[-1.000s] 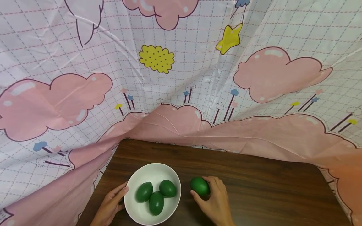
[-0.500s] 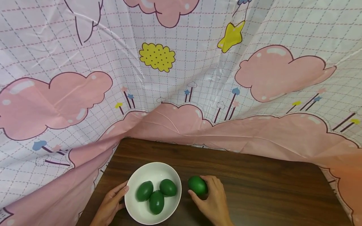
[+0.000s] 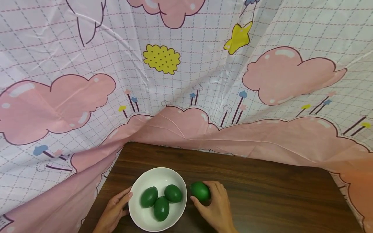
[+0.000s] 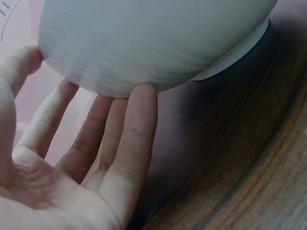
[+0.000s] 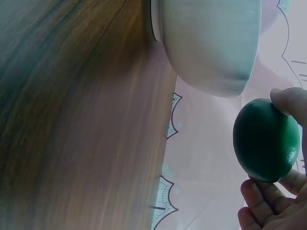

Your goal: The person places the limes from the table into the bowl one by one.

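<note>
A white bowl (image 3: 160, 177) stands on the table at the lower middle of the head view, with three dark green limes (image 3: 161, 208) lying in it. On its left side my left hand (image 3: 113, 208) holds the bowl, the thumb at the rim; in the left wrist view the fingertips (image 4: 144, 96) lie against the outer wall. My right hand (image 3: 218, 208) pinches another green lime (image 3: 200, 191) between thumb and fingers, just right of the bowl. In the right wrist view this lime (image 5: 264, 141) is above the table, beside the bowl's rim.
Dark wood-grain table (image 3: 276, 194) extends to the right of the bowl. Behind and along the sides hangs a cloth (image 3: 186, 129) printed with pink clouds, stars and a grid, meeting the table's far edge.
My right hand has moved left with the lime, bringing it closer to the bowl. The left hand and the bowl stay in place.
</note>
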`<state>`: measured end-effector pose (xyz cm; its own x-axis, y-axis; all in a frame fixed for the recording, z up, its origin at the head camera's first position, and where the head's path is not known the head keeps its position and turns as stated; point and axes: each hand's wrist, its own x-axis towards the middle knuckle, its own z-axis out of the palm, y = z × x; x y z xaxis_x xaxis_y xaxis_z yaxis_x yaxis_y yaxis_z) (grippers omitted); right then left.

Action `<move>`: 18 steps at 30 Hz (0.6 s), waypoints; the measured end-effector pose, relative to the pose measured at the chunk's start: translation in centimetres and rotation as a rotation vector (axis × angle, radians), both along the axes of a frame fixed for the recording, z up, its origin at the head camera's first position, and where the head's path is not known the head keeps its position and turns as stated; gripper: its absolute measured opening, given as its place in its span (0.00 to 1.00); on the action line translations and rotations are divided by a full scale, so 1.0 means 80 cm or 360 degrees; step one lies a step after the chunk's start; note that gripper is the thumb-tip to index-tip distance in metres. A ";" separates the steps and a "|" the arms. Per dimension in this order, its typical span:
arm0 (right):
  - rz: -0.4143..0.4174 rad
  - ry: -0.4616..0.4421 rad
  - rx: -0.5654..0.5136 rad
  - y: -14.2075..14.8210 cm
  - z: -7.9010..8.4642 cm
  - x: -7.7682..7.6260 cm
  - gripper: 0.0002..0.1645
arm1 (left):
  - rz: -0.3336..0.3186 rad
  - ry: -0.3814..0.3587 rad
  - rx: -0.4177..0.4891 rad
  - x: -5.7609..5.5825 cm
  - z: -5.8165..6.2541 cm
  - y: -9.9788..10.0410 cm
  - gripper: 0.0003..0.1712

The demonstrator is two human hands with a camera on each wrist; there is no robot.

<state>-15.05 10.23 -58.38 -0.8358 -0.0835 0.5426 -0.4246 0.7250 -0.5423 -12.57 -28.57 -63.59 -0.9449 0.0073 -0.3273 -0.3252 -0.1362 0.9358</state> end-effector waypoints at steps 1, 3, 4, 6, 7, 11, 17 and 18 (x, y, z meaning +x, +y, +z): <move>-0.0003 0.0013 0.0004 -0.001 0.000 0.000 0.38 | -0.0005 0.0005 -0.0005 0.000 0.000 0.000 0.32; 0.0001 0.0032 0.0000 -0.002 0.000 0.000 0.38 | -0.0017 0.0007 -0.0009 0.000 0.001 0.000 0.32; 0.0004 0.0043 -0.0003 -0.003 0.001 0.000 0.38 | -0.0015 0.0006 -0.0013 0.000 0.001 0.001 0.32; 0.0009 0.0050 -0.0001 -0.004 0.002 0.000 0.38 | -0.0006 0.0005 -0.0019 0.000 0.001 0.002 0.32; 0.0012 0.0046 0.0000 -0.005 0.002 0.000 0.38 | -0.0001 0.0000 -0.0021 0.000 0.001 0.002 0.32; 0.0027 -0.0015 -0.0007 -0.009 0.004 0.000 0.38 | 0.0023 -0.0010 -0.0023 -0.001 0.001 0.003 0.30; 0.0019 -0.0066 -0.0014 -0.017 0.005 0.000 0.38 | 0.0009 0.0015 -0.0019 0.000 0.002 0.001 0.31; 0.0020 -0.0067 -0.0014 -0.018 0.005 0.001 0.38 | 0.0010 0.0016 -0.0021 0.000 0.002 0.001 0.31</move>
